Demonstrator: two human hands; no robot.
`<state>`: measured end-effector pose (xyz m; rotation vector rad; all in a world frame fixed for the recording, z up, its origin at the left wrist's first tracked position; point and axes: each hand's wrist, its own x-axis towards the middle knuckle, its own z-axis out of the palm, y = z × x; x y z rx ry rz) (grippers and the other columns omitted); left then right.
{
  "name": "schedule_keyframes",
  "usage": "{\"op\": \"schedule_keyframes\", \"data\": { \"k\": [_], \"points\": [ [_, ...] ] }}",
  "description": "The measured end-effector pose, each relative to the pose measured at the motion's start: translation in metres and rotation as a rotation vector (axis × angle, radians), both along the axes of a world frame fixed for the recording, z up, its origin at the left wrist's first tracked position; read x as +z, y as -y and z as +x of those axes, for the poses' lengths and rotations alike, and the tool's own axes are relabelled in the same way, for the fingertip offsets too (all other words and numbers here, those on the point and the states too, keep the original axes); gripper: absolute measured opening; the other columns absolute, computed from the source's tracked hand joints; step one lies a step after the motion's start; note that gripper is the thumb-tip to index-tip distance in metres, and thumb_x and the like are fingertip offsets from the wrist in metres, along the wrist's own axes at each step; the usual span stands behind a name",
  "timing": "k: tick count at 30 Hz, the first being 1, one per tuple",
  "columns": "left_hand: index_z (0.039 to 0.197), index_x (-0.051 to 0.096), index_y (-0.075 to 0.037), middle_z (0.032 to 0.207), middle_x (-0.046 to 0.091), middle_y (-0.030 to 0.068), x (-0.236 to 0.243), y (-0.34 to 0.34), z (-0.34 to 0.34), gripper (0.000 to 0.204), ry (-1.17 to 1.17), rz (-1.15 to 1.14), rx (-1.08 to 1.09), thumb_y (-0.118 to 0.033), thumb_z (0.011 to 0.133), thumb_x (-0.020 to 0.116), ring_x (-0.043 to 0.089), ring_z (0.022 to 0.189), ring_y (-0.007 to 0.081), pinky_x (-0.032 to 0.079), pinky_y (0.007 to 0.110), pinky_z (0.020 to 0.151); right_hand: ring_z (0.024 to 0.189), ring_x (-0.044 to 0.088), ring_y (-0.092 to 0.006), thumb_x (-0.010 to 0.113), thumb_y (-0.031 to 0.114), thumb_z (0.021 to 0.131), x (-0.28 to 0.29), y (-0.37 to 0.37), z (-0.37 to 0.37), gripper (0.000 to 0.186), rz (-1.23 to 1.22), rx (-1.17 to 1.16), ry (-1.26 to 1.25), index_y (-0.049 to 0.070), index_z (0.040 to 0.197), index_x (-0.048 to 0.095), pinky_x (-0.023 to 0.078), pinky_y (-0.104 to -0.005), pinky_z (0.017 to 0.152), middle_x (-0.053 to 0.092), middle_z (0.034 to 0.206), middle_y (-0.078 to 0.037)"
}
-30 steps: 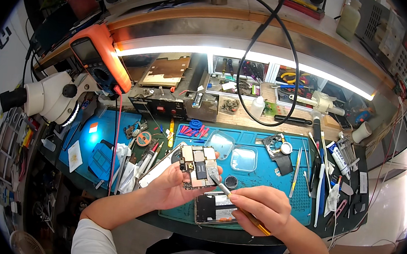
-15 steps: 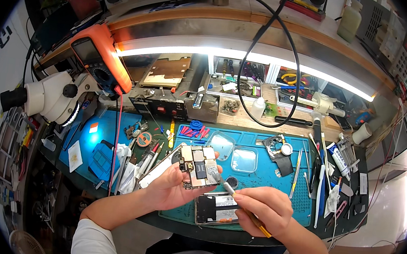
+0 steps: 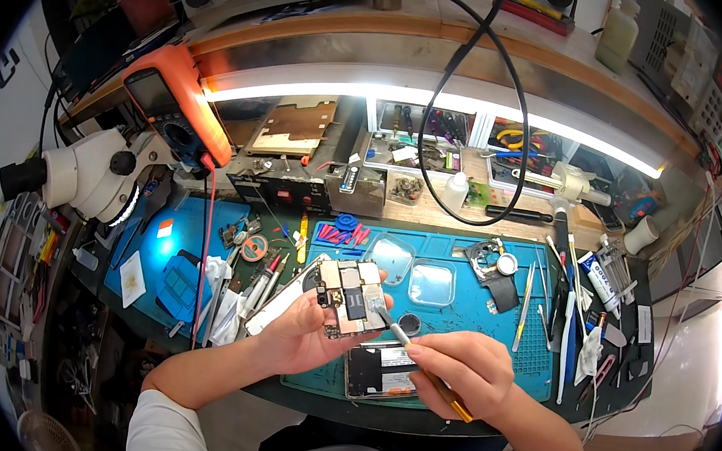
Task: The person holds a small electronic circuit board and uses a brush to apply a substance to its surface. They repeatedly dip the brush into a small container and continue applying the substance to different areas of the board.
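My left hand [image 3: 299,330] grips a phone circuit board [image 3: 354,300] by its edges, tilted up above the mat, with metal shields and a dark chip facing me. Pinched in my right hand [image 3: 468,374] is a slim pen-like tool [image 3: 450,398] with a silver front and a gold handle. Its thin tip meets the board's right side at a greyish patch; the tip is too small to make out. Below the board lies an opened phone housing [image 3: 384,372]. Close to the tool sits a small round dark pot [image 3: 409,323].
A blue work mat [image 3: 473,321] carries two clear plastic boxes [image 3: 432,283], phone parts [image 3: 495,267] and tweezers [image 3: 525,309]. On the left stand a microscope [image 3: 82,171] and an orange multimeter [image 3: 178,111]. A black cable [image 3: 523,94] hangs over the bench.
The tool's tip has shifted slightly left and up against the board, and my right hand has moved a little left with it. My left hand and the board stay nearly in place.
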<state>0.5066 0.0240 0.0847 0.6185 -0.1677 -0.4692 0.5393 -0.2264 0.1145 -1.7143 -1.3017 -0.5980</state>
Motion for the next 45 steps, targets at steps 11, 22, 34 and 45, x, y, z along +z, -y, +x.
{"op": "schedule_keyframes", "data": {
  "k": [11, 22, 34, 45],
  "points": [
    [0.150, 0.023, -0.003, 0.143, 0.047, 0.0165, -0.003, -0.001, 0.000, 0.095, -0.017, -0.023, -0.015, -0.034, 0.081, 0.081, 0.049, 0.132, 0.0248, 0.040, 0.041, 0.114, 0.074, 0.069, -0.0202, 0.075, 0.000, 0.072, 0.000, -0.001, -0.001, 0.035, 0.002, 0.020, 0.001, 0.000, 0.106, 0.069, 0.056, -0.0272, 0.062, 0.070, 0.098, -0.011],
    [0.151, 0.021, 0.002, 0.140, 0.048, 0.0206, -0.015, -0.007, 0.001, 0.087, -0.039, -0.209, -0.212, -0.044, 0.092, 0.066, 0.052, 0.128, 0.0336, 0.046, 0.043, 0.104, 0.073, 0.068, -0.0216, 0.076, -0.001, 0.071, 0.002, 0.003, 0.003, 0.038, 0.049, 0.089, -0.135, 0.002, 0.109, 0.069, 0.055, -0.0283, 0.059, 0.069, 0.098, -0.012],
    [0.155, 0.014, -0.016, 0.142, 0.044, 0.0191, -0.004, -0.007, 0.002, 0.092, -0.085, -0.145, -0.212, -0.047, 0.089, 0.069, 0.054, 0.121, 0.0353, 0.046, 0.043, 0.099, 0.073, 0.068, -0.0213, 0.078, 0.002, 0.071, 0.000, 0.003, 0.001, 0.038, 0.028, 0.124, -0.129, 0.003, 0.107, 0.070, 0.055, -0.0283, 0.061, 0.070, 0.098, -0.011],
    [0.157, 0.009, -0.018, 0.142, 0.044, 0.0200, -0.004, -0.004, 0.002, 0.087, 0.000, -0.092, -0.181, -0.048, 0.094, 0.061, 0.056, 0.122, 0.0325, 0.054, 0.040, 0.085, 0.074, 0.068, -0.0194, 0.080, 0.004, 0.069, -0.001, 0.001, 0.002, 0.039, 0.015, 0.111, -0.040, 0.005, 0.107, 0.071, 0.055, -0.0279, 0.061, 0.070, 0.097, -0.009]
  ]
}}
